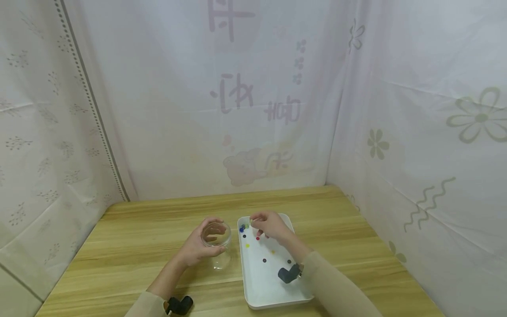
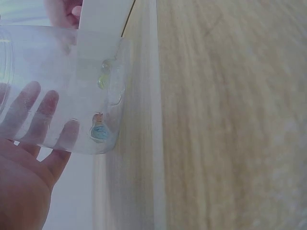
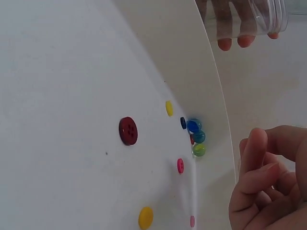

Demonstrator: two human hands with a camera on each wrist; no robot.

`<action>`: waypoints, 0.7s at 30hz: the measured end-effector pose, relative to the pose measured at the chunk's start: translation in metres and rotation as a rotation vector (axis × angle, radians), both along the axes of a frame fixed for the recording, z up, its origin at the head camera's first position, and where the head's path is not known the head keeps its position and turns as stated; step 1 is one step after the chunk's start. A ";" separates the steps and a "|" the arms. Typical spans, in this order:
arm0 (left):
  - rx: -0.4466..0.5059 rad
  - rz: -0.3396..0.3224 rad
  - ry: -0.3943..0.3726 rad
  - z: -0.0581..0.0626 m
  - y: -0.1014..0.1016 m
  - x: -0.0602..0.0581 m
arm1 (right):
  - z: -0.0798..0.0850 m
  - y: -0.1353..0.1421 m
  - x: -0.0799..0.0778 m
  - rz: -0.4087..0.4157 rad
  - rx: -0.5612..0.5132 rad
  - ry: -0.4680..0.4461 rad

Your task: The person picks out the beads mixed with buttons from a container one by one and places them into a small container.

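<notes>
My left hand (image 1: 198,244) grips a clear jar (image 1: 220,259), its fingers curled round the side. The jar is held beside the tray, mouth up, and several glass marbles (image 2: 99,132) show near its bottom in the left wrist view. My right hand (image 1: 271,226) is over the far end of the white tray (image 1: 253,288), thumb and forefinger pinched together on a small yellowish marble (image 1: 251,221), mostly hidden by the fingers. Close to those fingertips, blue, teal and green marbles (image 3: 194,125) cluster against the tray wall.
Buttons lie scattered over the tray floor: a dark red button (image 3: 128,131), a yellow button (image 3: 146,218), a pink button (image 3: 180,166) and several others. The tray stands on a wood-grain table (image 1: 158,220). Patterned curtains (image 1: 277,110) enclose the table's back and sides.
</notes>
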State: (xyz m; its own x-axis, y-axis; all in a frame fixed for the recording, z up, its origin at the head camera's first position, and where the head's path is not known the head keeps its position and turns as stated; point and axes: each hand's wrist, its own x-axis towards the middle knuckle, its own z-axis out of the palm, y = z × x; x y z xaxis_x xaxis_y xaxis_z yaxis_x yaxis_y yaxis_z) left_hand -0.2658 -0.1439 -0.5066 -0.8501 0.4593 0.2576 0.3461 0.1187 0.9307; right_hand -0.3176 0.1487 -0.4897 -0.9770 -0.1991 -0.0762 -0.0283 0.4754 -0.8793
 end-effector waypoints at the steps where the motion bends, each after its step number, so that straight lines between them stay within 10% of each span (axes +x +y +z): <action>1: 0.000 0.000 0.000 0.000 0.000 0.000 | 0.001 0.000 0.000 0.003 -0.008 0.001; 21: 0.009 -0.008 -0.014 0.004 0.000 0.000 | 0.017 0.000 0.005 0.058 -0.111 0.022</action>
State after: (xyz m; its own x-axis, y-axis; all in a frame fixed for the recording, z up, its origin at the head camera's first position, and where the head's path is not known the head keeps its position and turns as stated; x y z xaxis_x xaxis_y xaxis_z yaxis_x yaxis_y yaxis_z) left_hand -0.2654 -0.1444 -0.5030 -0.8501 0.4635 0.2502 0.3343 0.1075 0.9363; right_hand -0.3128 0.1482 -0.4730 -0.9649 -0.2610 -0.0289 -0.0729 0.3719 -0.9254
